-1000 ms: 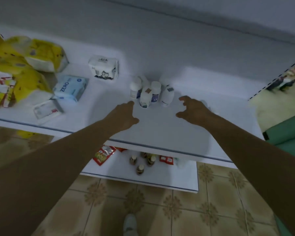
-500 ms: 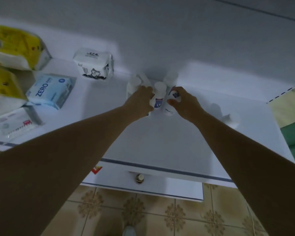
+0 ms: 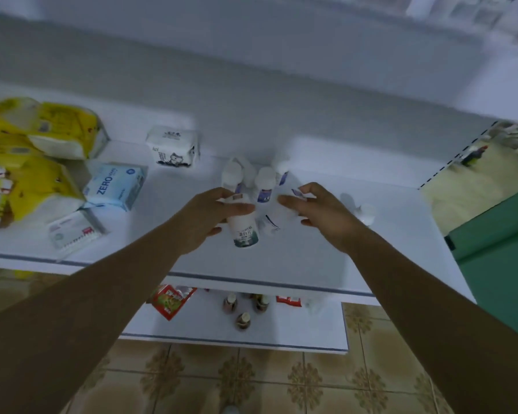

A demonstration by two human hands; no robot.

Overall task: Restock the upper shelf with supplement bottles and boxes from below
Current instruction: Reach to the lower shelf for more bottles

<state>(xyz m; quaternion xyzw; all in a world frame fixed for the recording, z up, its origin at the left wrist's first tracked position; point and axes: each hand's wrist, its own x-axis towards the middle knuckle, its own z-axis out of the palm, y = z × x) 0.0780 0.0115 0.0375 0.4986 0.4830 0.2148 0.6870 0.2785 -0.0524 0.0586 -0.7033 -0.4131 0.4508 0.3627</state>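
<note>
My left hand (image 3: 207, 218) is closed around a white supplement bottle with a green label (image 3: 243, 231), tilted just above the white middle shelf (image 3: 281, 261). My right hand (image 3: 323, 212) curls around a second white bottle (image 3: 277, 218), which is blurred. Just behind both hands stands a cluster of white bottles with purple labels (image 3: 265, 183). Further right on the same shelf is another white bottle (image 3: 367, 215). On the lower shelf (image 3: 296, 333) stand three small brown bottles (image 3: 243, 320), with red packets (image 3: 172, 300) beside them. The upper shelf (image 3: 251, 34) runs across the top.
Yellow tissue packs (image 3: 42, 138), a blue ZERO pack (image 3: 114, 186), a white printed pack (image 3: 174, 149) and a small flat pack (image 3: 72, 231) fill the shelf's left half. A green surface (image 3: 497, 264) borders the right. Patterned floor tiles (image 3: 251, 380) lie below.
Both hands reached into the bottle cluster, closed on a bottle each, and have drawn back toward me with them. The view has tilted, showing the lower shelf again.
</note>
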